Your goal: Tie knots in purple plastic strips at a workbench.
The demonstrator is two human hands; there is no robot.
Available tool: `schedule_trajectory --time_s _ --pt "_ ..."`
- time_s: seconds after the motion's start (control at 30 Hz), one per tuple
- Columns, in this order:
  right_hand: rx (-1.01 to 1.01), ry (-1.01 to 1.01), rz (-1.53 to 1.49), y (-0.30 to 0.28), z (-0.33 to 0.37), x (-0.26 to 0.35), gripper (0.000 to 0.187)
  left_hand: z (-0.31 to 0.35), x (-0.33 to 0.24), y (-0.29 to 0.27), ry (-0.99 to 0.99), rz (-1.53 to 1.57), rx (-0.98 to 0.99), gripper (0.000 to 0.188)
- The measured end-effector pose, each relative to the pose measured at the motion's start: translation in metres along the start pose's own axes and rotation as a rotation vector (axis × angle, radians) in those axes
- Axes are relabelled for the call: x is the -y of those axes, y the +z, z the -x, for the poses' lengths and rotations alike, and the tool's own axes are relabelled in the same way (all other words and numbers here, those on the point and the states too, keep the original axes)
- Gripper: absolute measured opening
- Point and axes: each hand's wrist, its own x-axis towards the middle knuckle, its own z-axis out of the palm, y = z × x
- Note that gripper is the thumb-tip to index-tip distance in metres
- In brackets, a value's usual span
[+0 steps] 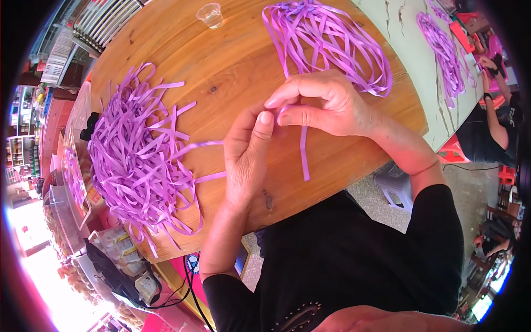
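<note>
A: Start w/ the ribbon strip – where's it at?

B: Purple, narrow, held above the wooden table, near the edge closest to the person. Its top end is pinched up at the hands; the rest hangs straight down toward that near edge, free end loose.

A: Right hand?

B: Fingers curled in tight, thumb and forefinger closed on the strip's top end. Other fingers arch over it.

A: Left hand?

B: Palm-side down, fingers bent, thumb tip pressed up vs. the right hand's fingertips at the same spot on the strip. Looks like it's nipping the strip too, but the fingers behind the thumb are hidden, so can't tell how firmly.

A: What's round it?

B: Pile of cut strips, same purple, heaped toward the table's left edge, a few ends reaching to just beside the left hand. Loose bundle of long ribbon at the far side, just beyond the right hand. Clear plastic cup at the far edge, well apart from both.

A: Beyond the table?

B: Pale second table off the right edge w/ more purple ribbon; another person in black sits there.
</note>
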Motion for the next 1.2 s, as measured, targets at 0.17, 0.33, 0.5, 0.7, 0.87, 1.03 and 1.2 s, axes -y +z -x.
schedule_trajectory --time_s 0.17,0.33,0.5,0.7,0.87,1.03,1.2 --pt "-0.013 0.002 0.156 -0.019 0.003 -0.014 0.017 -0.001 0.01 -0.03 -0.07 0.033 -0.134 0.007" --pt "-0.049 0.094 0.114 -0.026 0.002 -0.027 0.015 -0.005 0.017 -0.08 0.057 -0.657 -0.293 0.004" --pt "0.092 0.091 0.101 -0.015 -0.002 -0.028 0.017 -0.011 0.024 -0.046 0.54 -1.17 -0.208 0.048" --pt "0.04 -0.088 0.221 -0.004 0.001 -0.017 0.02 -0.014 0.023 0.017 0.191 -0.258 0.037 0.025" --pt "-0.053 -0.071 0.486 -0.012 0.008 -0.021 0.027 -0.013 0.031 0.015 0.05 -0.069 -0.032 0.013" --pt "-0.13 0.01 0.392 -0.025 0.004 -0.01 0.018 -0.011 0.031 0.006 -0.039 -0.077 -0.108 0.007" --pt "-0.237 0.379 0.221 -0.028 -0.007 0.007 0.019 -0.014 0.024 0.003 -0.19 0.178 -0.136 0.009"
